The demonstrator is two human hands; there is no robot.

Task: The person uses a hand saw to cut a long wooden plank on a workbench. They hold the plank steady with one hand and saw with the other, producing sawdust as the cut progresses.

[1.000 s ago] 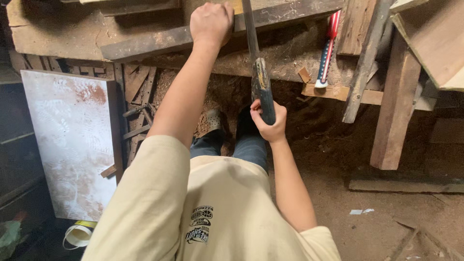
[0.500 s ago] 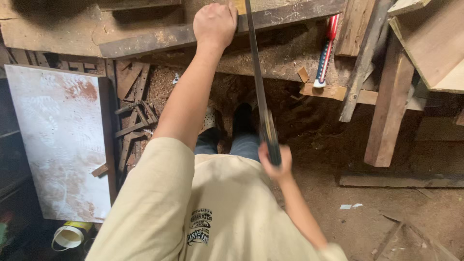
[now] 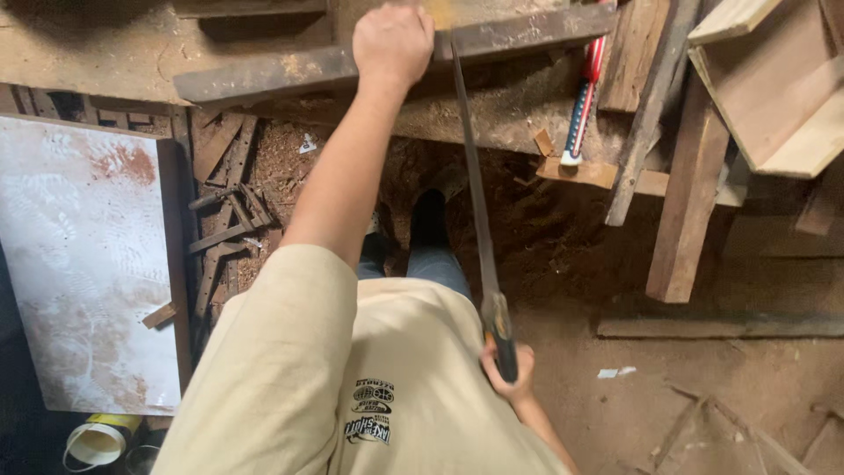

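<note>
My left hand presses down on a long dark wooden plank lying across the workbench at the top. My right hand is pulled back close to my body and grips the black handle of a hand saw. The saw's thin blade runs up from the handle to the plank, meeting it just right of my left hand. Sawdust covers the bench below the plank.
A white rusty panel lies at the left, wood scraps beside it. A red and white tool rests on the bench at right. Planks and a wooden box stand at the right. A roll of tape sits bottom left.
My right hand has drawn the saw back toward my body, from near the bench to beside my waist. My left hand has stayed on the plank.
</note>
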